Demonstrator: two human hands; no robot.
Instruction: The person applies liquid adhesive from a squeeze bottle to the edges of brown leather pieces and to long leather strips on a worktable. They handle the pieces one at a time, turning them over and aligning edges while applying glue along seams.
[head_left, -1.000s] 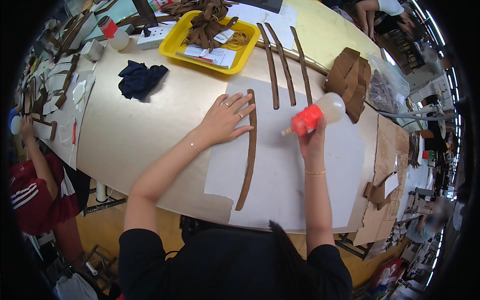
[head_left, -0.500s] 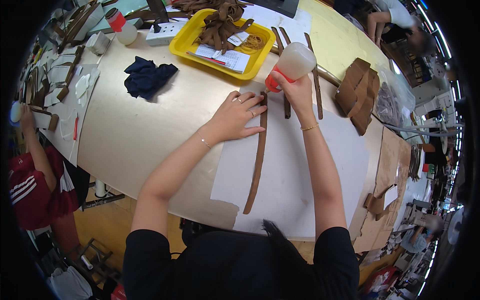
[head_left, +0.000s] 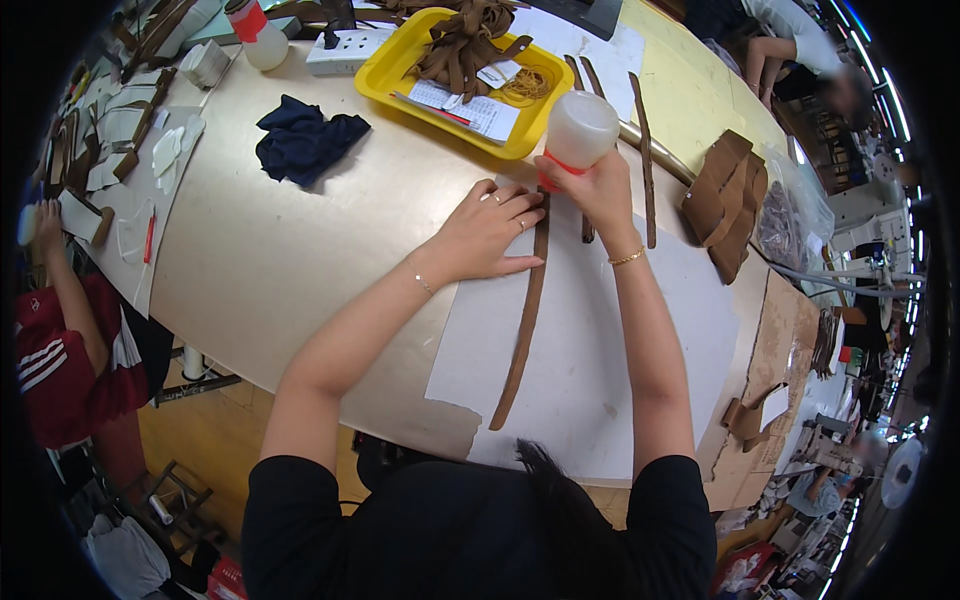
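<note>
A long, narrow brown leather strip [head_left: 522, 335] lies lengthwise on a white sheet of paper [head_left: 590, 350]. My left hand [head_left: 492, 235] rests flat with spread fingers, its fingertips touching the upper part of the strip. My right hand [head_left: 603, 195] grips a translucent squeeze bottle [head_left: 582, 125] with a red band, tipped bottom-up over the strip's far end. The bottle's tip is hidden by my hand, so I cannot tell whether it touches the leather. Beyond my right hand lie more brown strips [head_left: 648, 165].
A yellow tray [head_left: 375, 85] holds brown strips, rubber bands and paper. Dark blue cloth [head_left: 305, 140] lies left of it, near another red-banded bottle [head_left: 262, 42] and a power strip [head_left: 345, 50]. Brown leather pieces [head_left: 722, 195] sit right. A co-worker in red [head_left: 75, 350] is at the left.
The whole view has shifted slightly. My right hand has swung the bottle more steeply bottom-up over the strip's far end. My left hand stays on the strip.
</note>
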